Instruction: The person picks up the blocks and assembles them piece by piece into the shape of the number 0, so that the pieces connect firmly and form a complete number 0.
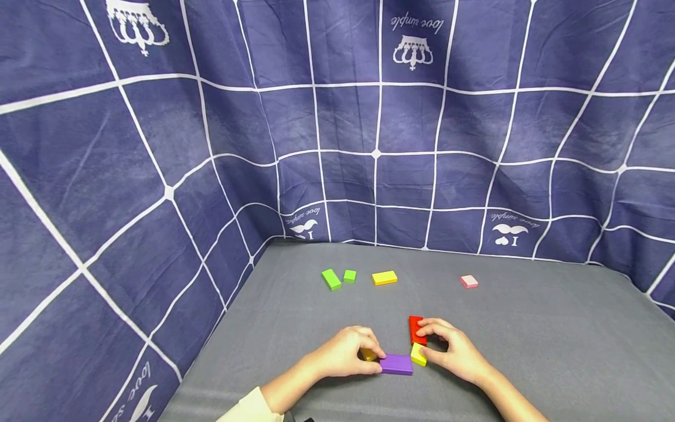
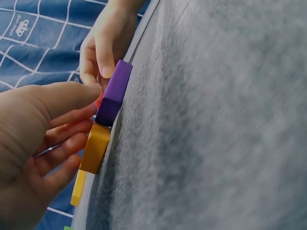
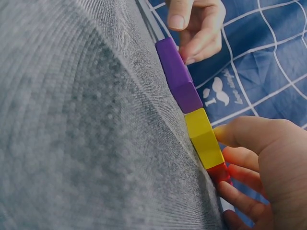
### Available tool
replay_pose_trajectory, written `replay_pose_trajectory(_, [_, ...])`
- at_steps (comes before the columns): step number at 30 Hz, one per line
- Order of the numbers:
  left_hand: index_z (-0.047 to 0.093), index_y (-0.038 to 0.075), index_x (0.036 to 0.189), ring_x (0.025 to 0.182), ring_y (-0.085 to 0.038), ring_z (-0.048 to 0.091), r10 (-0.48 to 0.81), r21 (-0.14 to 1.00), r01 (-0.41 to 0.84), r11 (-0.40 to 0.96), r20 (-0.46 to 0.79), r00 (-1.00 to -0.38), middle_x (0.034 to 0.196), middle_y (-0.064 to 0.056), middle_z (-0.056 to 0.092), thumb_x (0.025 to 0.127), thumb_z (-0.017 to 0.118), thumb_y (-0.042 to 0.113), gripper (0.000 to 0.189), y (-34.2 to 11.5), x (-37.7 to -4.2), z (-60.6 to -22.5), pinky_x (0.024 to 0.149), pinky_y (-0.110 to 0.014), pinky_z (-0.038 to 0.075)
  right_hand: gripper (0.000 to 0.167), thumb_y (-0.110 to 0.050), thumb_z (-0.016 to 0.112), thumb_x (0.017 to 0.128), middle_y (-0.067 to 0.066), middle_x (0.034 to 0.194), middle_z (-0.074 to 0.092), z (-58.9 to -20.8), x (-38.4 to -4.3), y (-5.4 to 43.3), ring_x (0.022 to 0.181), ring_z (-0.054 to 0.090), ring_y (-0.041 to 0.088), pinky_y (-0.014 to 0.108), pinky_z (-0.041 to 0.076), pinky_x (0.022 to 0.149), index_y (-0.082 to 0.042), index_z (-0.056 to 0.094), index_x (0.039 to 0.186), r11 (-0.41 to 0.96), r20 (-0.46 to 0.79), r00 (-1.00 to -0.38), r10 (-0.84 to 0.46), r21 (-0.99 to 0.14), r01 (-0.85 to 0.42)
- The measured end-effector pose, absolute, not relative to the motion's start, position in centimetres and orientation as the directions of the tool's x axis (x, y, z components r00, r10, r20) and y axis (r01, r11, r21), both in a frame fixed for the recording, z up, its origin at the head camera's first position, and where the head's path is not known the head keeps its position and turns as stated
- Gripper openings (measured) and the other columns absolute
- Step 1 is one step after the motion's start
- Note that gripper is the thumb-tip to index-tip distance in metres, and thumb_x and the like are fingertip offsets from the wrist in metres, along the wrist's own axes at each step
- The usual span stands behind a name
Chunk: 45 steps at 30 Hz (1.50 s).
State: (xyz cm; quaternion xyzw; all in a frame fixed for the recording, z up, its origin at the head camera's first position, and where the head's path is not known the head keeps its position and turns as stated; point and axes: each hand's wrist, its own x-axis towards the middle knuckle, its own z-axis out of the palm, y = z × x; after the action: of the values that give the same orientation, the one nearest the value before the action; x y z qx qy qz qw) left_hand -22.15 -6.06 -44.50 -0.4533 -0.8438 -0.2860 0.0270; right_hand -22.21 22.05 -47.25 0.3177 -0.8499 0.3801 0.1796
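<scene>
A purple block (image 1: 396,364) lies flat between the two hands. My left hand (image 1: 350,353) is at its left end, thumb and index fingertips right at the edge. Beneath those fingers sits an orange block (image 2: 95,148), mostly hidden from above, end to end with the purple one. On the other side, a small yellow block (image 3: 205,139) stands against the purple block's right end. The thumb of my right hand (image 1: 457,356) touches it, while the other fingertips rest on a red block (image 1: 416,329) just beyond. Both hands have loosely bent fingers.
Farther back on the grey table (image 1: 295,316) lie a long green block (image 1: 331,279), a small green block (image 1: 350,276), a yellow block (image 1: 384,278) and a pink block (image 1: 469,281). A blue checked cloth (image 1: 411,117) hangs behind and at the left.
</scene>
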Motion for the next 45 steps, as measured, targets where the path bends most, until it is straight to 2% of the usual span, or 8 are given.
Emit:
replay_pose_trajectory(6, [0.077, 0.013, 0.094, 0.081, 0.003, 0.055, 0.757, 0.514, 0.759, 0.4, 0.282, -0.59, 0.088, 0.008, 0.066, 0.081, 0.079, 0.017, 0.014, -6.0, -22.9, -44.1, 0.073, -0.009, 0.042, 0.035, -0.006, 0.084, 0.07, 0.006, 0.111, 0.066, -47.4, -22.3, 22.2, 0.1, 0.061, 0.016, 0.031, 0.048, 0.073, -0.019, 0.07, 0.1, 0.514, 0.55, -0.734, -0.399, -0.528, -0.676])
replay_pose_trajectory(10, [0.077, 0.011, 0.095, 0.083, 0.001, 0.058, 0.735, 0.527, 0.747, 0.405, 0.299, -0.609, 0.088, 0.005, 0.068, 0.081, 0.078, 0.016, 0.015, -6.4, -23.9, -44.0, 0.076, -0.011, 0.044, 0.036, -0.004, 0.085, 0.069, 0.007, 0.111, 0.066, -47.7, -22.3, 22.2, 0.1, 0.061, 0.016, 0.031, 0.048, 0.073, -0.018, 0.07, 0.099, 0.511, 0.552, -0.732, -0.398, -0.529, -0.677])
replay_pose_trajectory(14, [0.076, 0.008, 0.095, 0.086, -0.004, 0.061, 0.688, 0.533, 0.734, 0.42, 0.34, -0.641, 0.088, 0.002, 0.068, 0.08, 0.078, 0.014, 0.016, -7.2, -25.1, -44.1, 0.08, -0.018, 0.047, 0.037, -0.003, 0.085, 0.068, 0.007, 0.11, 0.066, -47.8, -22.4, 22.2, 0.1, 0.061, 0.016, 0.031, 0.048, 0.072, -0.018, 0.07, 0.099, 0.516, 0.553, -0.734, -0.395, -0.528, -0.675])
replay_pose_trajectory(23, [0.075, 0.006, 0.094, 0.086, -0.014, 0.063, 0.569, 0.603, 0.661, 0.448, 0.378, -0.73, 0.088, 0.0, 0.068, 0.081, 0.077, 0.01, 0.013, -8.3, -27.8, -44.4, 0.078, -0.028, 0.05, 0.037, -0.004, 0.085, 0.068, 0.007, 0.11, 0.066, -47.6, -22.4, 22.3, 0.099, 0.061, 0.017, 0.031, 0.048, 0.072, -0.017, 0.07, 0.099, 0.516, 0.558, -0.731, -0.394, -0.523, -0.678])
replay_pose_trajectory(32, [0.075, 0.005, 0.093, 0.088, -0.017, 0.065, 0.474, 0.656, 0.589, 0.472, 0.374, -0.797, 0.092, -0.002, 0.07, 0.081, 0.076, 0.008, 0.012, -9.0, -29.6, -44.9, 0.08, -0.03, 0.052, 0.037, -0.004, 0.084, 0.069, 0.007, 0.11, 0.066, -47.7, -22.3, 22.2, 0.099, 0.06, 0.015, 0.03, 0.047, 0.071, -0.018, 0.07, 0.099, 0.517, 0.552, -0.738, -0.389, -0.532, -0.671])
replay_pose_trajectory(37, [0.075, 0.005, 0.091, 0.087, -0.018, 0.066, 0.401, 0.641, 0.567, 0.518, 0.403, -0.822, 0.09, -0.002, 0.07, 0.081, 0.075, 0.007, 0.01, -9.6, -30.6, -45.1, 0.079, -0.033, 0.052, 0.036, -0.003, 0.084, 0.069, 0.008, 0.11, 0.066, -47.9, -22.4, 22.2, 0.099, 0.06, 0.016, 0.03, 0.047, 0.071, -0.017, 0.07, 0.099, 0.524, 0.545, -0.745, -0.385, -0.536, -0.662])
replay_pose_trajectory(45, [0.076, 0.006, 0.09, 0.086, -0.019, 0.066, 0.295, 0.572, 0.559, 0.6, 0.491, -0.82, 0.089, -0.002, 0.069, 0.079, 0.076, 0.007, 0.011, -10.7, -32.2, -45.8, 0.081, -0.035, 0.051, 0.034, 0.003, 0.082, 0.068, 0.013, 0.108, 0.066, -46.2, -21.3, 21.4, 0.096, 0.061, 0.019, 0.031, 0.048, 0.07, -0.01, 0.069, 0.096, 0.533, 0.542, -0.751, -0.378, -0.536, -0.655])
